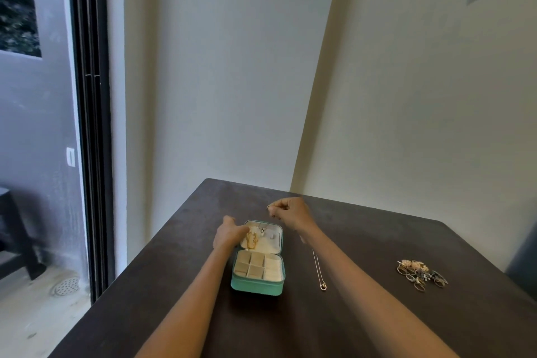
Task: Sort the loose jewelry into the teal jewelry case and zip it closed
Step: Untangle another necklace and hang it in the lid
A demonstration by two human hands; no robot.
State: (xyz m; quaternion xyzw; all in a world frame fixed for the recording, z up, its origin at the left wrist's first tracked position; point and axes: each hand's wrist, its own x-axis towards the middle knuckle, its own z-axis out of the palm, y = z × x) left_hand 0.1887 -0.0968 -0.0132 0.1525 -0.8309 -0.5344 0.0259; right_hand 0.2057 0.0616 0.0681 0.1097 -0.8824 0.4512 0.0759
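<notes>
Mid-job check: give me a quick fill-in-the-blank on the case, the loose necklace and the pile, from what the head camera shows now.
1. The teal jewelry case lies ____ on the table.
2. The loose necklace lies to the ____ of the case.
3. The pile of rings sits on the ____, not in the case.

Missing words: open; right; table

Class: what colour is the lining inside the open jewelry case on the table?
Cream, inside the teal jewelry case; seen in the head view, the only one.
</notes>
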